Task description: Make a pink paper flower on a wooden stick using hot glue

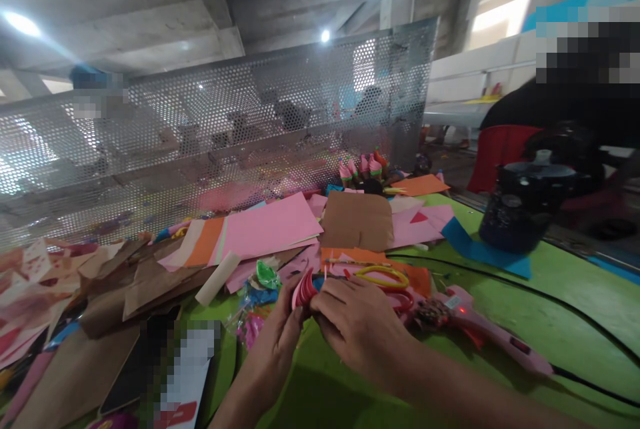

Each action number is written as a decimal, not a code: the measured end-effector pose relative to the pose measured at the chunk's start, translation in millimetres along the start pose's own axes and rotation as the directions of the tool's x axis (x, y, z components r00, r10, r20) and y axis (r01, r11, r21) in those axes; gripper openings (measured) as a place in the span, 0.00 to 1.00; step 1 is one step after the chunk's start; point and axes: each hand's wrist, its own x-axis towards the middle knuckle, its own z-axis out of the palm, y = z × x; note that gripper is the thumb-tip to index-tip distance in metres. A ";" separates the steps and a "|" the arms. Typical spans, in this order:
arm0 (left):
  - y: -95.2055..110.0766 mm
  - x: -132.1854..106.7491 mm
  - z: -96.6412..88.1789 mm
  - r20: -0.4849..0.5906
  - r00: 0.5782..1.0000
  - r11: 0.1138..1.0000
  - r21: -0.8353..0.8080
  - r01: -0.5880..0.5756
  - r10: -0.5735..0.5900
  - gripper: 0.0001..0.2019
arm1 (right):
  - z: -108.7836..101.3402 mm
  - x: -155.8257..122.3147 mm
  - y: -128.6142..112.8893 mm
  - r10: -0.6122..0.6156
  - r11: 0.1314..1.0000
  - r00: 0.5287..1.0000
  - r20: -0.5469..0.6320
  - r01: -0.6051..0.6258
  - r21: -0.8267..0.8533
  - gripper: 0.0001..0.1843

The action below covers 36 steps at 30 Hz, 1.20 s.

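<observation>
My left hand (275, 349) is closed, thumb and fingers pinching a small pink and red piece of stacked, curved layers (303, 291) that looks like felt or foam. My right hand (357, 322) is closed against the same piece from the right, its fingers curled and fingertips partly hidden. A bit of blue shows between the hands. Just beyond my right hand lie yellow-handled scissors (383, 275) and a red loop-shaped handle (404, 299). To the right, a pink glue gun (493, 332) rests on the green table (565, 295) with a red light glowing.
Pink sheets (273, 225) and a brown sheet (357, 221) lie behind my hands. Paper scraps (35, 295), a phone (143, 362) and plastic-wrapped bits (260, 295) are at left. A dark container (525, 209) stands at right; a black cord (540, 295) crosses the table. A perforated screen (225, 129) borders the back.
</observation>
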 end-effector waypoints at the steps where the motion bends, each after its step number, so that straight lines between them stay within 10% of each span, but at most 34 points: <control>1: -0.1 0.3 0.1 0.002 1.000 1.000 0.005 -0.006 0.006 0.25 | 0.3 -0.4 0.3 0.000 1.000 1.000 -0.003 0.000 0.007 0.04; 13: 13.1 -0.5 -1.4 -0.011 0.999 0.994 0.108 -0.034 0.036 0.24 | -30.9 4.1 1.0 0.098 0.995 0.995 -0.018 -0.098 -0.029 0.05; 19: 12.7 -3.2 -2.8 -0.035 0.996 0.989 0.127 -0.082 0.087 0.24 | -72.3 -43.8 35.2 0.280 0.958 0.960 0.015 -0.278 -0.072 0.11; 28: 8.6 -5.6 -3.2 -0.029 0.992 0.972 0.206 -0.116 0.124 0.27 | -134.0 -148.7 71.7 0.639 0.762 0.745 0.189 -0.582 -0.283 0.17; 36: 9.6 -7.5 -3.7 -0.045 0.991 0.966 0.233 -0.113 0.127 0.26 | -119.5 -168.4 79.3 0.713 0.699 0.646 0.274 -0.685 -0.204 0.22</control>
